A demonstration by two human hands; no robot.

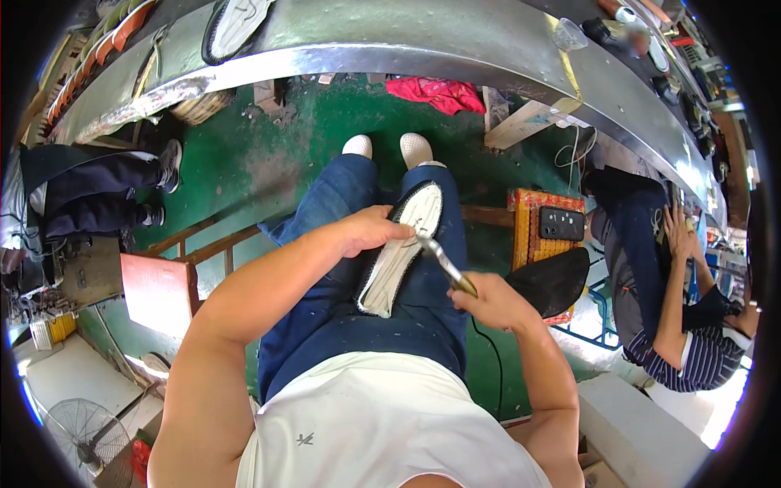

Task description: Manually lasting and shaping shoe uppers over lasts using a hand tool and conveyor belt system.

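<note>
Two hands busy. Left hand [370, 231] pins upturned shoe [400, 254] on blue-trousered lap [427, 325], thumb over pale underside; right hand [493, 301], to shoe's right, fingers wrapped round metal hand tool [443, 263]. Shoe's long axis slants away rightward; tool head at right edge, contact unclear.

The shoe [402, 259] shows an off-white face edged in black; the tool [440, 257] is silvery with a yellowish-brown handle. The trousers [335, 183] are blue, the top [366, 407] white with a small dark mark. The floor [319, 110] is green with greyish smudges, the bench [423, 37] silver-grey, the cloth [439, 94] pinkish red, the co-worker's shirt [701, 366] dark with pale stripes.
</note>
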